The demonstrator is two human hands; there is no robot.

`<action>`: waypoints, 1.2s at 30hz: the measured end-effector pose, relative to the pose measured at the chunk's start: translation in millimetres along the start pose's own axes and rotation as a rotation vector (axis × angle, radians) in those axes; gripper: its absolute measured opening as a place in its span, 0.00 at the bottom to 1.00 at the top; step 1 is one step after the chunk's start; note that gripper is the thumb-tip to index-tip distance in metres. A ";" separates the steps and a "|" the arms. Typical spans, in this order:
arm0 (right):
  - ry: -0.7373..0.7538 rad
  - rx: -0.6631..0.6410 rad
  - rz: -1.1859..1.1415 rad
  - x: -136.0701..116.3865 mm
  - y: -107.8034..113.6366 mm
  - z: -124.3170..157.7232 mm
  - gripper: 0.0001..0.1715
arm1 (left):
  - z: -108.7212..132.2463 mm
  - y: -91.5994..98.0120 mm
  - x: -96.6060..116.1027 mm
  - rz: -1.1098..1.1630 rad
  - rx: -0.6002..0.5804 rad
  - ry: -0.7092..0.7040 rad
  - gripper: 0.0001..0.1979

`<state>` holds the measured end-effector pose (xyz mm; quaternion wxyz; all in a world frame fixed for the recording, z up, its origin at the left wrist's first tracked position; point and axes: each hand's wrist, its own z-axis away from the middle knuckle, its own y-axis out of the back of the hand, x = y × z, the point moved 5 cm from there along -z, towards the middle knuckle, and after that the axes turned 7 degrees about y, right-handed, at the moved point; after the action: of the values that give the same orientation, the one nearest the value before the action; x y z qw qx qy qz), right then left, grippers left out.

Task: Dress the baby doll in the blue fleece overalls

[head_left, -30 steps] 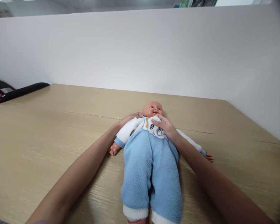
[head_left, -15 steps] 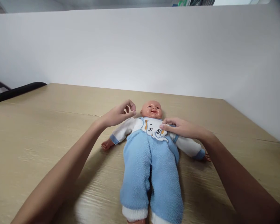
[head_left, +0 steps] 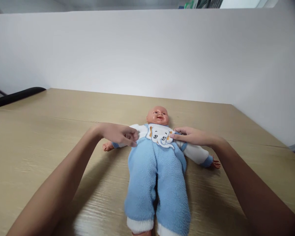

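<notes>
A baby doll (head_left: 157,164) lies on its back on the table, head away from me and arms spread out. It wears a fleecy light blue suit with white sleeves and an elephant face on the chest. My left hand (head_left: 118,132) is closed at the doll's side below the armpit, its thumb and curled fingers against the cloth, partly covering the sleeve. On the other side, my right hand (head_left: 193,135) grips the doll's upper chest by the shoulder, thumb on the front near the elephant's ear. Its lower fingers are hidden.
The wooden table (head_left: 51,144) spreads around the doll. A white partition (head_left: 137,55) rises along its far edge and right side. At the left edge lies a long black object (head_left: 19,96). Shelves or other items show blurred above the partition.
My left hand has come down from beside the doll's head to its side and closed there. My right hand has stayed at the chest. The doll's left-side arm sits slightly higher.
</notes>
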<state>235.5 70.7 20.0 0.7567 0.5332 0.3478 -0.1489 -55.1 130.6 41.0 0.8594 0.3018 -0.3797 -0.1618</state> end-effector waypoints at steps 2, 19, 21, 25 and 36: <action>-0.002 -0.005 -0.006 -0.2 -0.5 -0.4 0.37 | 0.9 1.4 -3.8 0.035 -0.024 -0.042 0.18; 0.012 0.303 0.051 10.7 2.6 31.9 0.31 | -9.0 2.4 29.5 -0.244 0.679 -0.024 0.10; -0.002 0.446 0.163 24.6 2.6 61.2 0.36 | -12.0 -5.9 53.3 -0.257 0.769 -0.131 0.13; 0.024 0.488 0.264 66.5 -15.4 121.7 0.38 | -41.4 -23.0 94.8 -0.292 0.838 -0.317 0.16; 0.005 0.660 0.076 83.8 -36.1 151.2 0.21 | -117.8 -40.5 109.7 -0.424 0.789 -0.295 0.17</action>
<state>329.4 -68.8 -34.2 0.5473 0.7624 0.2628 -0.2239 103.6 90.6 13.6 0.5639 0.6502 -0.4601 -0.2181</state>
